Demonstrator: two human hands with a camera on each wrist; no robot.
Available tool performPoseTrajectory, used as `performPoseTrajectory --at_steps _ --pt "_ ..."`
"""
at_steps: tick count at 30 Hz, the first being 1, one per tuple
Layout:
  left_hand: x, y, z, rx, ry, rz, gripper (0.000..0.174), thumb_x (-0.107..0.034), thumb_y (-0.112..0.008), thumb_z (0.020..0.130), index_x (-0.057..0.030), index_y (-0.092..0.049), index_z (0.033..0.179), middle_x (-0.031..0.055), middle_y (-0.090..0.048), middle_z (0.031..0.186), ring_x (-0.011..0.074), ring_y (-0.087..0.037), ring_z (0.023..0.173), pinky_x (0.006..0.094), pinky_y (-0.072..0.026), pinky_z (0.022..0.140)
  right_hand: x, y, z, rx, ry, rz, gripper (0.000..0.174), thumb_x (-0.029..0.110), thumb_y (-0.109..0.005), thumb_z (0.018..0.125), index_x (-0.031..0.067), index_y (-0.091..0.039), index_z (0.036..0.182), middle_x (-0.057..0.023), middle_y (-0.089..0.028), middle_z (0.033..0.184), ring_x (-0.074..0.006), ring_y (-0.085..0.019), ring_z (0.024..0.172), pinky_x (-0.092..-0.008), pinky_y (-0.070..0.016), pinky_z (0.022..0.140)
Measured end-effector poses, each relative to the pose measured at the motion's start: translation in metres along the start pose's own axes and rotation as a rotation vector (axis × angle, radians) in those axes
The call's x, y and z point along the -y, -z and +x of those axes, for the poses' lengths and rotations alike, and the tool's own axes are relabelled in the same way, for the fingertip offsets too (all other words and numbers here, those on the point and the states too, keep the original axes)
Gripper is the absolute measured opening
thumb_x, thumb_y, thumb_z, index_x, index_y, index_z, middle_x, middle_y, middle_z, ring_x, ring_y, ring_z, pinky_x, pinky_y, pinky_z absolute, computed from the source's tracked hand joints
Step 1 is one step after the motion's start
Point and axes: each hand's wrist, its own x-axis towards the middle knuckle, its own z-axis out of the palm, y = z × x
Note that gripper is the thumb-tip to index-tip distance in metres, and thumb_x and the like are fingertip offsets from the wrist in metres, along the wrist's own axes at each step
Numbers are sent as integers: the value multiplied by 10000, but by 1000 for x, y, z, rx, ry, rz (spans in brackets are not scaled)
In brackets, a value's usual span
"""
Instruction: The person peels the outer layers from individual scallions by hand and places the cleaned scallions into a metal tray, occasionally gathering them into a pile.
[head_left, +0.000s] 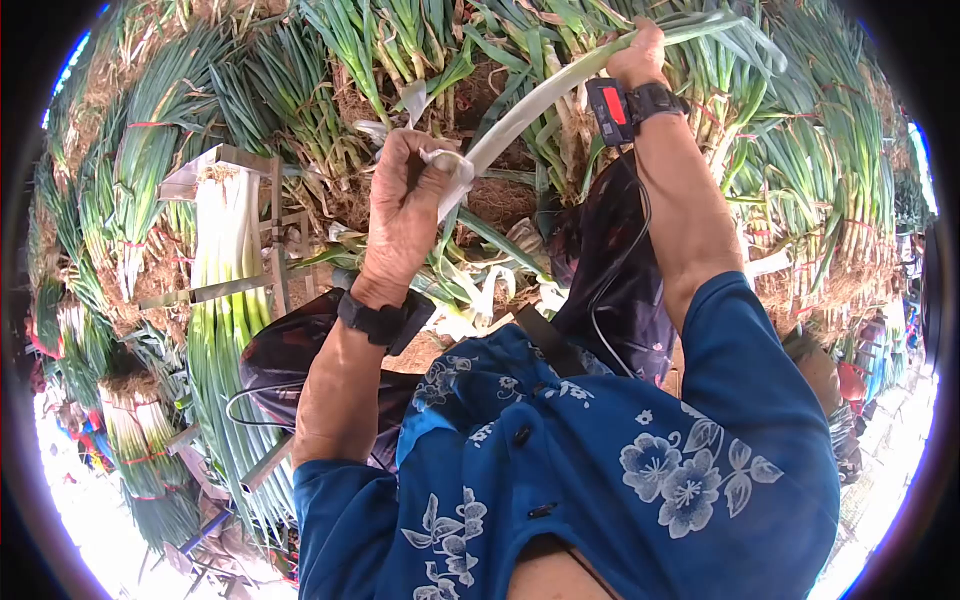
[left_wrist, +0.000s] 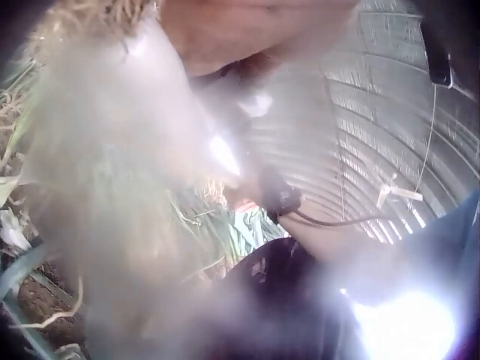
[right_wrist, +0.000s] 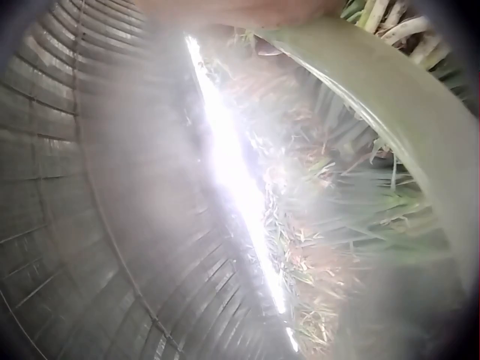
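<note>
A long green onion [head_left: 540, 100] stretches diagonally between the two hands in the head view. Its pale lower end is pinched between the thumb and fingers of my left hand [head_left: 405, 200]. Farther up, where the stalk turns green, my right hand [head_left: 640, 62] grips it, and the leaves trail off to the right. In the right wrist view the green onion [right_wrist: 375, 90] curves down from the fingers. Haze blurs much of the left wrist view, where brown roots [left_wrist: 97, 26] show above a whitish stalk.
A metal rack [head_left: 279, 240] at the left holds a stack of cleaned green onions [head_left: 225, 235] with white ends. Tied bundles [head_left: 150, 190] with roots surround the seated person. Stripped pale leaves [head_left: 490, 285] litter the ground between the knees.
</note>
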Motion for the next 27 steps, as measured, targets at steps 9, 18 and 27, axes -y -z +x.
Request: performPoseTrajectory --at_steps 9,18,27 --pt "-54 22 -59 -38 -29 -44 49 -84 -492 966 -103 -487 1011 46 -565 907 126 -521 769 274 -423 679 5 4 7 -69 63 -114 266 292 -577 877 34 -518 903 -104 -527 797 -246 -513 725 -407 -454 633" --pt "-113 153 -104 -259 -43 429 236 -133 -517 953 -66 -566 1173 50 -575 1018 145 -552 866 275 -453 793 9 4 -3 -22 87 61 230 257 -588 864 72 -452 862 -81 -454 725 -223 -466 575 -408 -434 527" --pt "-22 34 8 96 16 1014 461 -67 -688 784 -43 -539 1220 168 -566 1240 352 -560 1139 400 -443 964 -37 -35 -75 304 -72 149 179 184 -563 877 56 -457 809 -74 -440 712 -235 -433 633 -437 -428 665"
